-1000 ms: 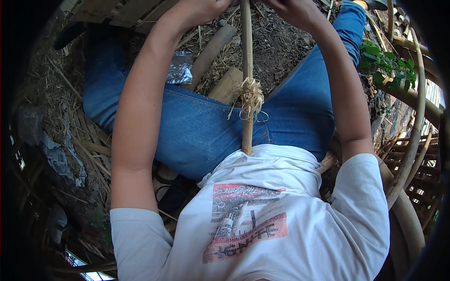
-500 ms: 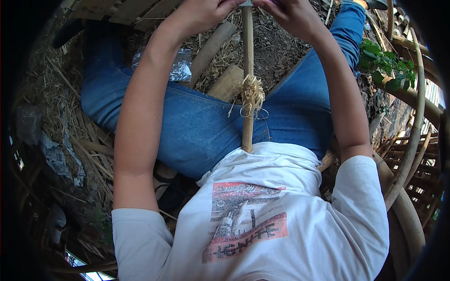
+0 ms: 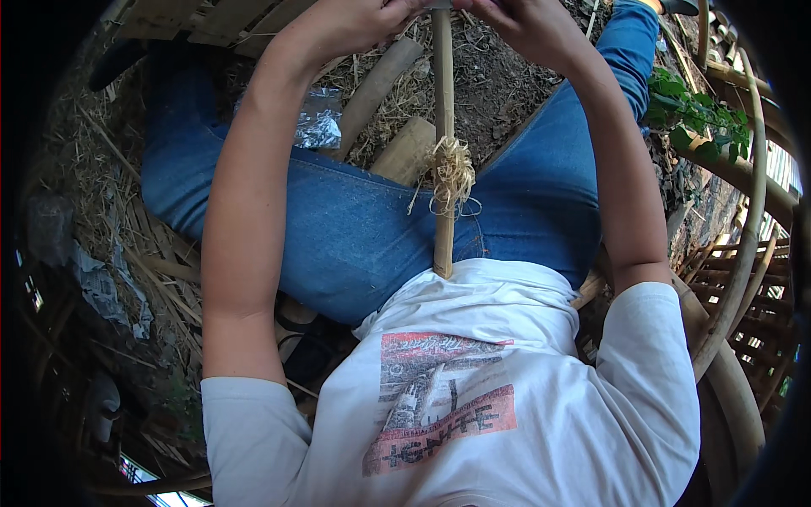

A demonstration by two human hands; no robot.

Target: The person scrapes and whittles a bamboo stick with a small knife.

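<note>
A long, narrow wooden stick (image 3: 444,84) runs from my waist, its near end against my white shirt, up to the frame's top edge. Curled pale shavings (image 3: 454,169) cling in a bunch around its lower part. At its far end a thin grey metal piece (image 3: 438,3) lies across the stick, cut off by the frame edge. My left hand (image 3: 363,21) is closed at the left end of that piece. On the other side, my right hand (image 3: 524,29) is closed with its thumb and fingers pinching the right end. Most fingertips are out of frame.
My legs in blue jeans (image 3: 355,220) spread to both sides. Between them lie a cut log (image 3: 405,152), a grey branch (image 3: 384,80) and straw. Silvery foil (image 3: 319,120) sits by my left forearm. Curved poles (image 3: 752,194), woven bamboo (image 3: 752,296) and a leafy plant (image 3: 697,114) stand right.
Both hands and the metal piece have shifted very slightly up and to the left. The stick has moved a little left with them; the grip looks the same.
</note>
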